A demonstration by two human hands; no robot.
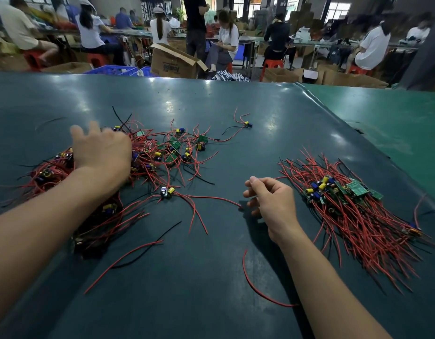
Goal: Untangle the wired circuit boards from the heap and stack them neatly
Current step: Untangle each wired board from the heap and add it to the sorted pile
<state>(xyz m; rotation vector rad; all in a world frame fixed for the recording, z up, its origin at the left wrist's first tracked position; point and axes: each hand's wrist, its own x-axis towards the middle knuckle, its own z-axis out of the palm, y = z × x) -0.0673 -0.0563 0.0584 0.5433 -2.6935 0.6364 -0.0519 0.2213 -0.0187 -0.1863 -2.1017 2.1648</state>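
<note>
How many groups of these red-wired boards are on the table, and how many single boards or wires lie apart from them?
Tangled heap of red-wired green circuit boards: 1
Neat stack of wired boards: 1
Single boards lying apart: 2
Loose red wire: 1
Total: 5

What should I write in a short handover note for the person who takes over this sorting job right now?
Left hand: reaching over the tangled heap, blurred, so its hold cannot be told.
Right hand: loosely curled above the table; it seems to hold nothing.
Done: a sorted pile of boards lies on the right, wires mostly running one way.
Left: the heap, one board loose beside it, one stray board far back, and a loose red wire near the right forearm.
</note>
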